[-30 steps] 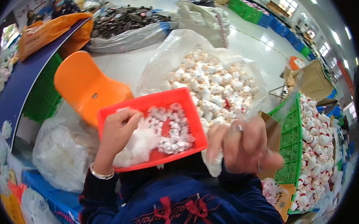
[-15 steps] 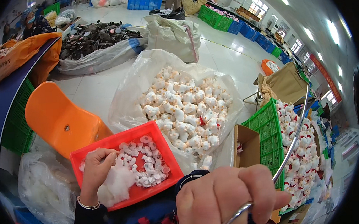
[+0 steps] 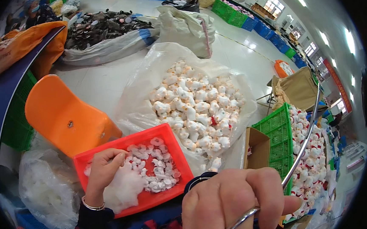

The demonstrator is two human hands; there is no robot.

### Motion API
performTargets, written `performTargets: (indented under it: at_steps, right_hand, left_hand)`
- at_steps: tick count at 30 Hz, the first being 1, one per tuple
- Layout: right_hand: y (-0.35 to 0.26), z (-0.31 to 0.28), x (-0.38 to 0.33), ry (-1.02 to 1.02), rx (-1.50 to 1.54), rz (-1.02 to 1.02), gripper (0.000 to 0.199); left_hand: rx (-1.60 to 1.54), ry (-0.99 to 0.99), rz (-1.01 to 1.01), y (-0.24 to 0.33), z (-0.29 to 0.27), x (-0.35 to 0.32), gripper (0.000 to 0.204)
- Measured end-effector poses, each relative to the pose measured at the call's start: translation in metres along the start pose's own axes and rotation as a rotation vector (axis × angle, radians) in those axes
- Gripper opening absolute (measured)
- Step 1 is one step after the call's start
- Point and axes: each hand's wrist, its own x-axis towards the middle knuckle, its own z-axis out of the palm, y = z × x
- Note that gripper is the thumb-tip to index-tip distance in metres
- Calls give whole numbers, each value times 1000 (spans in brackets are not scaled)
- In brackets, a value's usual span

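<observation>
My left hand [image 3: 104,171] hovers over the left part of a red plastic tray [image 3: 79,164], its fingers curled closed. Whatever they pinch, if anything, is hidden. White fluffy stuffing [image 3: 124,187] lies right beside that hand in the tray. Small white cup-like pieces [image 3: 159,169] cover the tray's right part. Close to the camera, my right hand [image 3: 234,200] is wrapped round a long, thin metal tool [image 3: 306,138]. Its shaft slants up to the right, and shiny metal also shows between the fingers. The exact kind of tool cannot be made out.
Beyond the tray, a clear plastic bag [image 3: 136,81] holds many small white plush pieces. An orange chair [image 3: 60,114] stands at left. At right are a cardboard box [image 3: 258,145] and a green crate [image 3: 278,135] next to white-and-red plush toys [image 3: 304,165].
The view has shifted slightly, so the surroundings sit a little differently in the picture. Both hands keep nearly the same pose, the right one still gripping the metal tool.
</observation>
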Motion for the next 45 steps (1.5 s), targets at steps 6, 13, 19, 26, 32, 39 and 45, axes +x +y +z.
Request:
performTargets:
  at_steps: [6,13,19,26,32,39,45]
  right_hand:
    - [7,2,-11,205,-4,18,36]
    - [16,-9,-3,193,94,-16,38]
    - [25,-11,2,189,167,-38,40]
    - [34,-15,6,154,216,-107,42]
    - [33,-31,13,-67,251,-64,46]
    - [-64,-67,-58,473,-259,190,49]
    - [-110,-107,-150,782,-782,412,50]
  left_hand:
    - [-13,-4,-34,9,3,5,17]
    - [29,-25,-18,2,5,14,18]
    - [12,15,-4,16,4,13,19]
    - [-82,9,-57,19,7,19,21]
    - [-75,-3,25,7,15,20,17]
    - [-106,68,-47,46,-3,18,16]
    - [173,-35,73,31,7,25,16]
